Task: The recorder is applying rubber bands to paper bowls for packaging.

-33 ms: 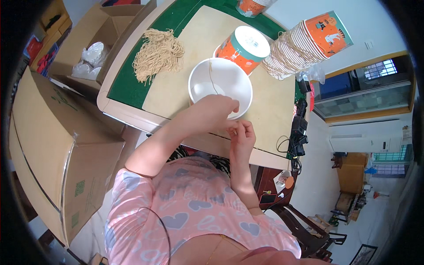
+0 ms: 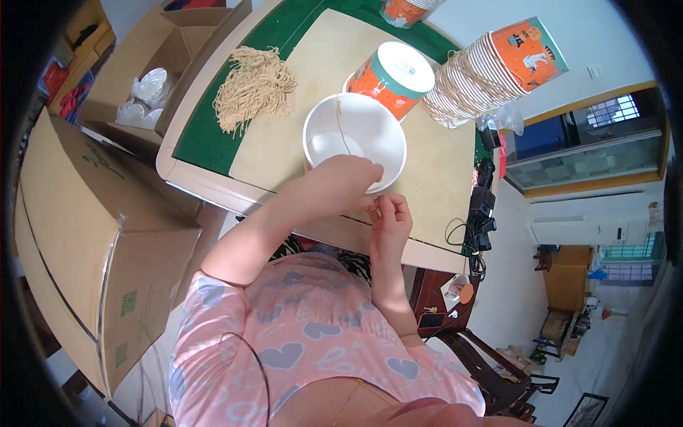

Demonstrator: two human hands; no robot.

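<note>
An open paper bucket (image 2: 324,132), white inside, stands tilted toward me near the table's front edge. A thin tan string (image 2: 341,122) runs down its inner wall from the far rim to my left hand (image 2: 345,183). That hand reaches over the near rim with its fingers curled; what they grip is hidden. Just outside the near rim, my right hand (image 2: 390,215) is closed in a pinch close to the left fingers. Anything between its fingertips is too small to make out. A loose bundle of tan strings (image 2: 255,90) lies to the left.
Behind the bucket stands an upturned orange and green paper bucket (image 2: 403,75). A long nested stack of buckets (image 2: 491,71) with strings lies at the far right. Black adapters and cables (image 2: 482,206) line the right table edge. Large cardboard boxes (image 2: 107,242) stand at left.
</note>
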